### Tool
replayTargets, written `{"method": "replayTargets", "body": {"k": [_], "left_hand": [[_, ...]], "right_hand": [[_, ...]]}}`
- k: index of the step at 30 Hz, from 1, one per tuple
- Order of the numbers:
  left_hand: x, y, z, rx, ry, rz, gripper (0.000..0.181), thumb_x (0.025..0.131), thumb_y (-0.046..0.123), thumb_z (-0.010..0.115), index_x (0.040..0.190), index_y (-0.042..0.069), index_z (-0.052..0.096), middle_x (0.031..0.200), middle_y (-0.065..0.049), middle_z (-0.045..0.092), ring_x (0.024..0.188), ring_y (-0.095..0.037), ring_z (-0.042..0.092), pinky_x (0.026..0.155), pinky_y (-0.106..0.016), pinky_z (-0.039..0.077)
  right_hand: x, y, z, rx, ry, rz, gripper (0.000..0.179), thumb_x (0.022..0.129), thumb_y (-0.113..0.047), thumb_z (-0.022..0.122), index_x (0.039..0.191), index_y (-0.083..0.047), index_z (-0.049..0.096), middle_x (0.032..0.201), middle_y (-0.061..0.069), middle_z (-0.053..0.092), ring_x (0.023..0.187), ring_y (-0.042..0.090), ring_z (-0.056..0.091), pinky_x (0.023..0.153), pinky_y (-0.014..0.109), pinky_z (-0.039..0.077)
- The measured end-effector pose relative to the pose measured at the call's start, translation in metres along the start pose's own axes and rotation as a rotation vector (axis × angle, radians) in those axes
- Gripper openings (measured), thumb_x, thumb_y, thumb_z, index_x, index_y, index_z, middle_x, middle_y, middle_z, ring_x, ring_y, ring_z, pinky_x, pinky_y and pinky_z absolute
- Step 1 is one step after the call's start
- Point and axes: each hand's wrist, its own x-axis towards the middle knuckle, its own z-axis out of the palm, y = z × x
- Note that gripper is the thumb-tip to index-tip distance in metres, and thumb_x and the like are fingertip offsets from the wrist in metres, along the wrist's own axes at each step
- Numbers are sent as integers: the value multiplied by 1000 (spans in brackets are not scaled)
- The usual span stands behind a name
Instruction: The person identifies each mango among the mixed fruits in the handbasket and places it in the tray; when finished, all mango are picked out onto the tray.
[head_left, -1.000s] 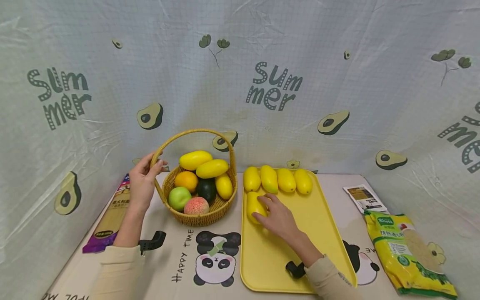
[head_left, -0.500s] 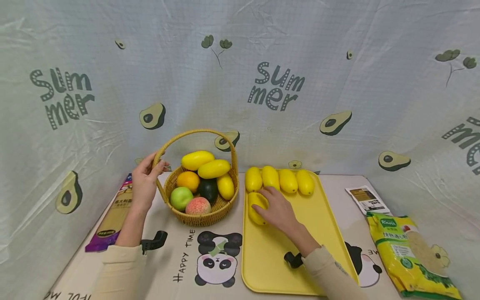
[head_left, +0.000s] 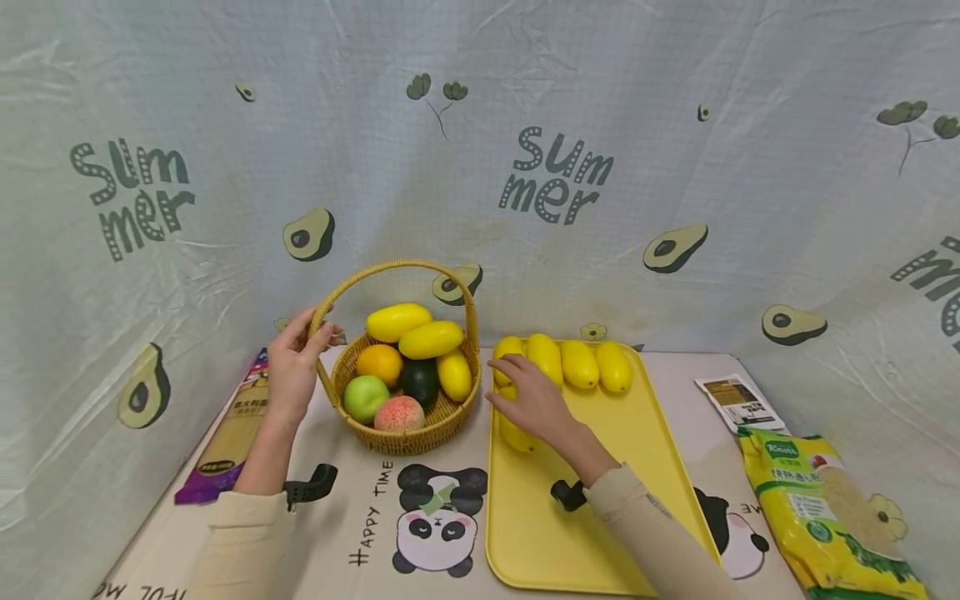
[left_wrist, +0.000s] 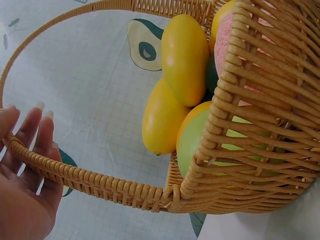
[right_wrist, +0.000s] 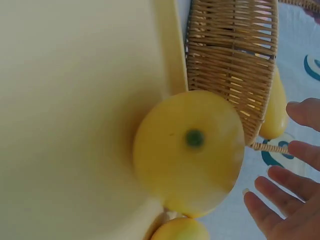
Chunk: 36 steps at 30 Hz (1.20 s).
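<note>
My left hand (head_left: 295,358) holds the side of the arched handle (head_left: 397,265) of a wicker basket (head_left: 420,440); in the left wrist view the handle runs between thumb and fingers (left_wrist: 44,137). Inside the basket lie three yellow mangoes (head_left: 431,339), an orange (head_left: 379,364), a green apple (head_left: 366,397), a peach (head_left: 399,413) and a dark avocado (head_left: 419,381). Fingers spread and holding nothing, my right hand (head_left: 536,404) hovers over the left side of a yellow tray (head_left: 592,492). Below it, partly hidden, a mango (right_wrist: 190,155) lies on the tray, apart from the fingers.
Several mangoes (head_left: 580,364) line the tray's back end. On the left, a pasta packet (head_left: 236,429) lies behind my left forearm. A small sachet (head_left: 742,404) and a yellow Knorr bag (head_left: 825,508) lie right of the tray. Printed curtain (head_left: 480,167) encloses the table.
My right hand has let go of the front mango, which stays on the tray, and has risen toward the basket. The left hand keeps its hold on the handle.
</note>
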Motion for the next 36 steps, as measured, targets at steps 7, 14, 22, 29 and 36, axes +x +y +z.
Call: {"method": "replayTargets", "body": {"k": [7, 14, 22, 29, 36], "left_hand": [[1, 0, -2, -3, 3, 22, 36, 100, 25, 61, 131, 7, 63, 93, 9, 70, 83, -4, 69, 83, -16, 53], [2, 3, -2, -18, 13, 25, 36, 99, 23, 62, 130, 7, 63, 92, 13, 70, 81, -2, 69, 84, -15, 53], [6, 5, 1, -22, 4, 42, 37, 99, 27, 62, 132, 10, 63, 93, 14, 69, 83, -4, 68, 86, -15, 53], [6, 4, 1, -35, 10, 54, 35, 99, 24, 62, 130, 7, 65, 91, 13, 70, 80, -5, 68, 83, -16, 55], [7, 5, 2, -20, -10, 44, 37, 99, 26, 62, 131, 7, 64, 92, 10, 70, 80, -5, 68, 81, -16, 54]], "right_hand": [[15, -9, 4, 36, -7, -43, 50, 94, -33, 66, 140, -16, 57, 140, 7, 56, 126, 26, 57, 106, 44, 49], [30, -17, 8, 43, -24, -51, 50, 93, -32, 68, 140, -18, 57, 141, 5, 56, 127, 24, 56, 106, 42, 49], [50, -30, 12, 93, -29, -69, 52, 93, -33, 68, 141, -19, 55, 145, 6, 52, 132, 25, 53, 110, 43, 46], [70, -42, 19, 53, -48, -113, 52, 94, -34, 65, 143, -21, 53, 151, 5, 47, 138, 25, 49, 113, 42, 44], [89, -49, 22, -15, -57, -169, 53, 95, -31, 66, 144, -18, 51, 152, 9, 45, 139, 26, 46, 111, 43, 45]]}}
